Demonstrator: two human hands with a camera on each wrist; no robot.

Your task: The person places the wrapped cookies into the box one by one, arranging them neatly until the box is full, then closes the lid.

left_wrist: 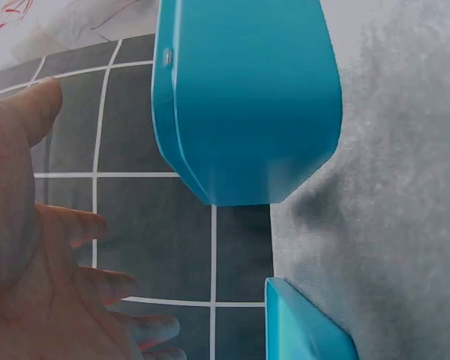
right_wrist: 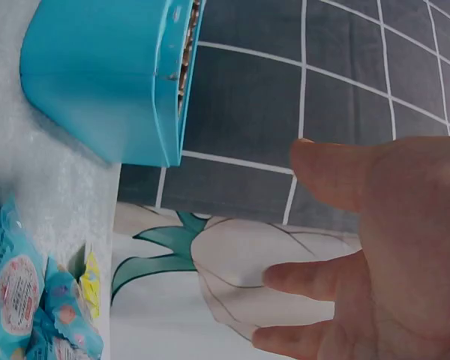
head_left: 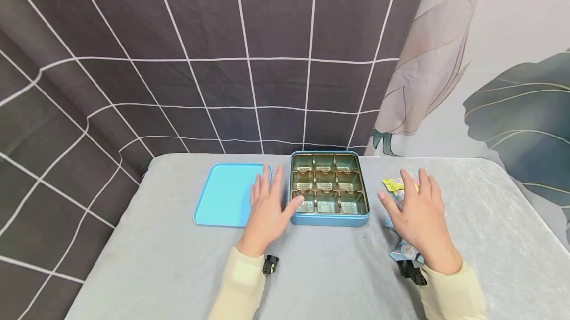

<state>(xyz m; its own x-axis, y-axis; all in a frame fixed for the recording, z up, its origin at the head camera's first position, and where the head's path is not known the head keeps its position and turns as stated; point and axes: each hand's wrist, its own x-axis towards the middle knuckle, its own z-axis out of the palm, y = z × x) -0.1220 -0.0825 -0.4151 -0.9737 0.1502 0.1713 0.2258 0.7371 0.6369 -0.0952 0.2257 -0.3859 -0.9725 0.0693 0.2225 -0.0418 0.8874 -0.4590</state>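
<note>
A blue square tin stands near the table's far edge, its gold-brown divider tray showing several bare compartments. Left of it lies a light blue lid. My left hand hovers with spread fingers between lid and tin, covering part of the lid. Over several small wrapped packets, blue and yellow, my right hand is held with its fingers apart, hiding some of them. In the right wrist view, the blue packets sit apart from that hand. Neither hand holds anything.
The grey cloth-covered table has rounded far corners. Behind it hangs a dark curtain with a white grid, and a pale leaf-patterned curtain hangs at the right.
</note>
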